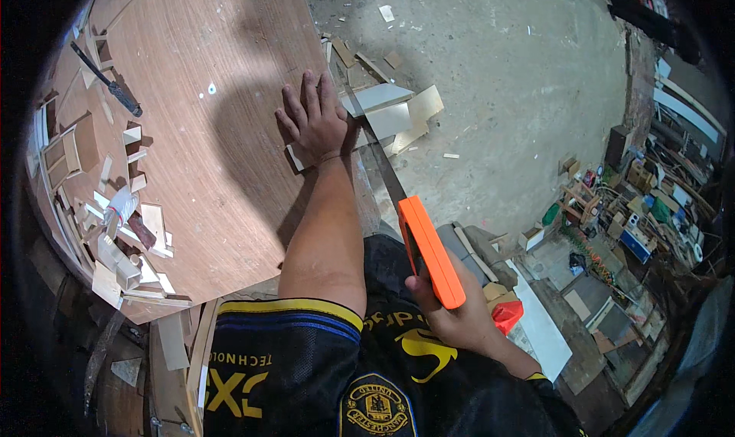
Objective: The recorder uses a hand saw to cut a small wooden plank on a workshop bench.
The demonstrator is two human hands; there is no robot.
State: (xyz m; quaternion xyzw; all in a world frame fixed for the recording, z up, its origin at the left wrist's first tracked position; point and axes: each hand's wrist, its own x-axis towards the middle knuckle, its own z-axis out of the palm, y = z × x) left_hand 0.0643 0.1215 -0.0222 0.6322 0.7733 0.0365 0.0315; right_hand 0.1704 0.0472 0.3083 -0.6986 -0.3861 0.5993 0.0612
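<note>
My left hand (318, 127) lies flat with fingers spread, pressing a pale narrow board (389, 120) onto the wooden tabletop (230, 200). The board sticks out past the table's right edge. In my right hand (465, 311) is a handsaw with an orange handle (432, 253), my fingers wrapped round the grip. Its metal blade (385, 167) points away from me and crosses the board just right of my left hand. How deep the teeth sit in the wood, I cannot tell.
Offcuts (417, 115) litter the floor beyond the table edge. A dark-handled tool (107, 79) and several small wood pieces (126, 269) lie along the table's left side. Cluttered scrap and boxes (635, 234) fill the right. A white panel (540, 314) is near my right arm.
</note>
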